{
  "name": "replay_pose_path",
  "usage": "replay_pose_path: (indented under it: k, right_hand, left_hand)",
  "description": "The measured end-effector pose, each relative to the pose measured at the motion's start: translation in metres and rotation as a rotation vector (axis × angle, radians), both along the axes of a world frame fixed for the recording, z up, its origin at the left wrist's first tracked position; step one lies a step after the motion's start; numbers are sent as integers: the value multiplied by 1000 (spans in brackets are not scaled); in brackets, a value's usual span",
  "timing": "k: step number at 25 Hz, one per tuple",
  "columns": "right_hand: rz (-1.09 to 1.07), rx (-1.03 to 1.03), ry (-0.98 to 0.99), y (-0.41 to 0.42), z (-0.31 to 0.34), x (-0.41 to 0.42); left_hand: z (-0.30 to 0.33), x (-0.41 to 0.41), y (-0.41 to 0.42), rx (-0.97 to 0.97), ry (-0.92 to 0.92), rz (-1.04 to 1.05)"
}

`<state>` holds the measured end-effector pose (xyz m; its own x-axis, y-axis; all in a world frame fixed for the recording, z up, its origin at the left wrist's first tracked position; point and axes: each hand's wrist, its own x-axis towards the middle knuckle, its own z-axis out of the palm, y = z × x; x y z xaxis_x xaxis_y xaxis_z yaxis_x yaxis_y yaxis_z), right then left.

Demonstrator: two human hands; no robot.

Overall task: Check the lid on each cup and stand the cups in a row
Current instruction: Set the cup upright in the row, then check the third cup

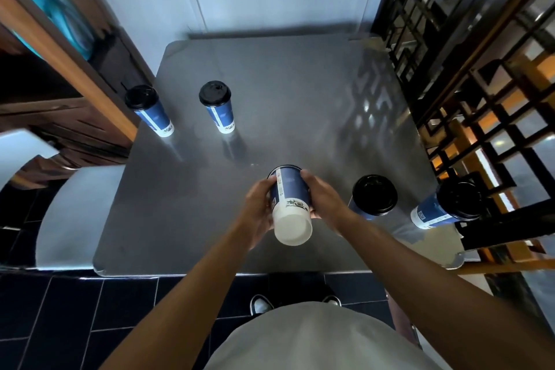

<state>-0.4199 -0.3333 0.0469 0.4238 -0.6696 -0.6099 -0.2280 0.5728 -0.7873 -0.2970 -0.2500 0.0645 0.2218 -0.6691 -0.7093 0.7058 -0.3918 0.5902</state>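
I hold a blue paper cup (290,198) tipped over above the grey table (285,93), its white base toward me and its lid end facing away, hidden. My left hand (258,207) grips its left side and my right hand (322,195) its right side. Two blue cups with black lids stand upright at the far left: one at the table's edge (148,109) and one beside it (216,105). At the near right stand two more lidded cups, one (374,197) close to my right wrist and one (444,204) at the table's right edge.
A wooden cabinet (60,69) borders the table on the left and a black lattice screen (480,69) on the right. A grey chair seat (75,213) sits at the near left. Dark floor tiles and my shoes lie below the table's front edge.
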Motion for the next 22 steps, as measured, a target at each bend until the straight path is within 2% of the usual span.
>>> replay_pose_path:
  k: [5, 11, 16, 18, 20, 22]
  right_hand:
    - [57, -24, 44, 5, -9, -4]
    - [106, -24, 40, 12, -11, -1]
    - [138, -59, 52, 10, -5, -4]
    - [136, -80, 52, 7, -6, -6]
    - [92, -45, 27, 3, -4, -7]
    - [73, 6, 5, -3, -3, -8]
  left_hand:
    - [-5, -6, 7, -22, 130, 79]
    - [-2, 2, 20, -26, 260, -126]
    - [3, 6, 24, -134, 282, -147]
    - [0, 7, 27, -108, 152, -162]
    - [-3, 8, 31, -50, -133, -234]
    - [-7, 9, 36, 15, -460, -406]
